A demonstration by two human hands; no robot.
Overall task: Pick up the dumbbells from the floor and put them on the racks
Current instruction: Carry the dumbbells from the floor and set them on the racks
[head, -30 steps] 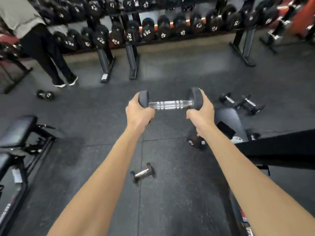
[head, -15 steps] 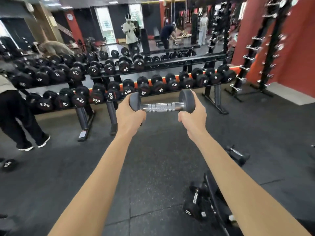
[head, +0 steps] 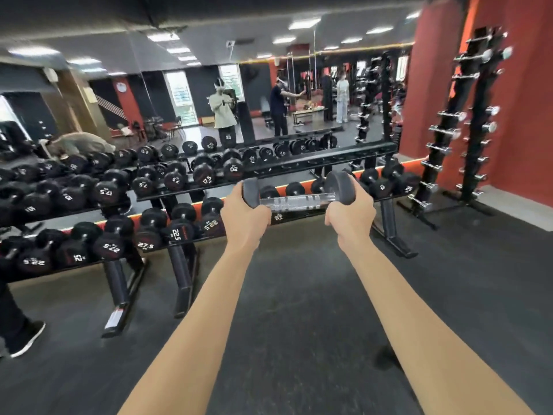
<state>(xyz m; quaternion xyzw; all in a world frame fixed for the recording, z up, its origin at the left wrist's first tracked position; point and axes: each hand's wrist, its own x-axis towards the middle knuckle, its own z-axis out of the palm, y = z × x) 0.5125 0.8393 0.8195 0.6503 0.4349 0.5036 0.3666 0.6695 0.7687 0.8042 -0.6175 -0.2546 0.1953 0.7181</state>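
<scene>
- we hold one dumbbell (head: 299, 195) level at arm's length, above the rubber floor (head: 299, 295); chrome handle bare between the heads
- left hand (head: 245, 215) clenched on its left head; right hand (head: 350, 217) clenched on its right head
- two-tier dumbbell rack (head: 344, 154) just ahead; lower shelf behind the dumbbell
</scene>
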